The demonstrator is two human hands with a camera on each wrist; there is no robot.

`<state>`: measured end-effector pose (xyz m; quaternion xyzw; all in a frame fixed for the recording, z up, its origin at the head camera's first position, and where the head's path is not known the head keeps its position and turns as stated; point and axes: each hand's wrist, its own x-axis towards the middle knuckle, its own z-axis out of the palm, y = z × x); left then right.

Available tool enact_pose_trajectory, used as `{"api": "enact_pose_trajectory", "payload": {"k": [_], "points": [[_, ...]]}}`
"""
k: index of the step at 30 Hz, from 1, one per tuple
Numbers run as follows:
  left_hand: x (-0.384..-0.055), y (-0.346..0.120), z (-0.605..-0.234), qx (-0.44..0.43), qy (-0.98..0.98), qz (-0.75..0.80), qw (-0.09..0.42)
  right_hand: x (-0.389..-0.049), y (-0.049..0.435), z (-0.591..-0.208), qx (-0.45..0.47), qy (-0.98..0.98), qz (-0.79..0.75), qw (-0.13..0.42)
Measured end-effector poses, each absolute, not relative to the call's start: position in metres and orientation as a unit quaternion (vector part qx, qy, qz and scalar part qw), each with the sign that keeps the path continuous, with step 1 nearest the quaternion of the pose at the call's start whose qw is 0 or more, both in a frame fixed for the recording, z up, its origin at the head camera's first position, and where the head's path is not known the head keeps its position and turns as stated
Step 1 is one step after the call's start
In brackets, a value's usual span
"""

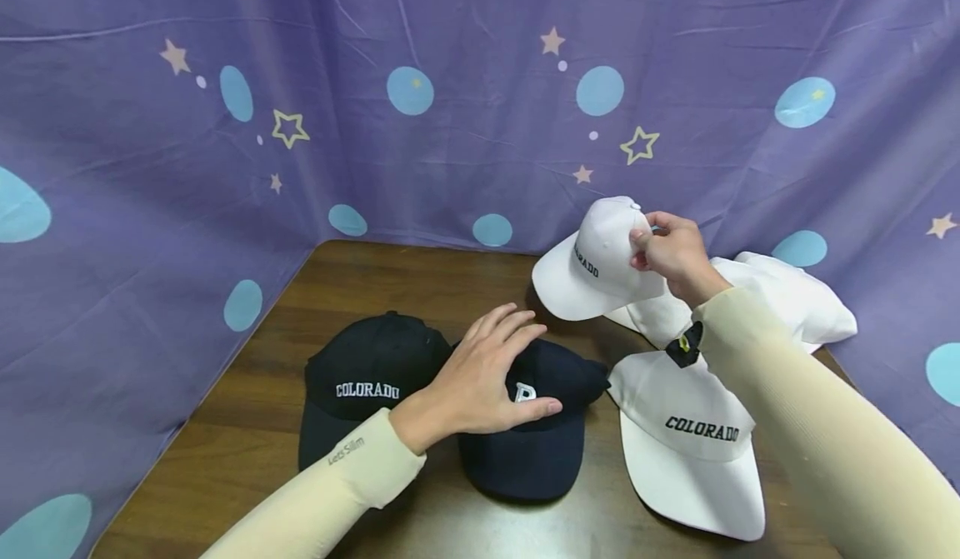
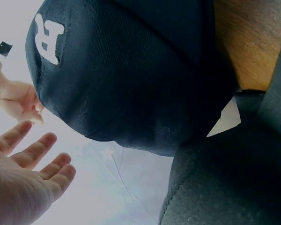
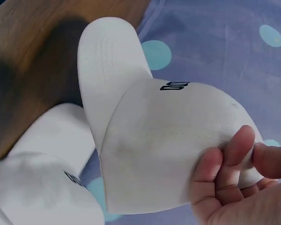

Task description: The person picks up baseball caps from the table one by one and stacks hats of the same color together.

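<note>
A white baseball cap (image 1: 609, 247) with dark lettering is raised at the back of the table, its brim toward the left. My right hand (image 1: 672, 252) grips it by the back of the crown, and the right wrist view shows thumb and fingers pinching the cloth of this white cap (image 3: 164, 140). My left hand (image 1: 491, 376) spreads its fingers over a navy cap (image 1: 525, 459) with a white letter on its front. In the left wrist view those fingers are apart from the navy cap (image 2: 131, 79), holding nothing.
A black COLORADO cap (image 1: 367, 367) lies to the left of the navy one. At the right, a white COLORADO cap (image 1: 690, 442) lies on the wooden table (image 1: 247, 426), with more white caps (image 1: 787, 301) behind it. A purple patterned cloth (image 1: 465, 34) hangs behind the table.
</note>
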<state>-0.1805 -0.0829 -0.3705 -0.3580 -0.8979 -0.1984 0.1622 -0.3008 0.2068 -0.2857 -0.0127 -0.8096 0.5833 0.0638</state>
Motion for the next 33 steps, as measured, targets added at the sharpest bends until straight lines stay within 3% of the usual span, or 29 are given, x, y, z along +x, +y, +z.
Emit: {"api": "enact_pose_trajectory", "payload": {"k": [13, 25, 33], "points": [[-0.181, -0.088, -0.372, -0.355, -0.898, -0.202, 0.161, -0.264, 0.231, -0.261, 0.011, -0.826, 0.552, 0.117], [-0.18, -0.096, -0.374, -0.346, -0.902, -0.201, 0.164, -0.229, 0.257, -0.257, 0.059, -0.826, 0.551, 0.106], [-0.182, -0.099, -0.377, -0.347, -0.898, -0.203, 0.179, -0.216, 0.276, -0.256, 0.122, -0.778, 0.613, 0.068]]}}
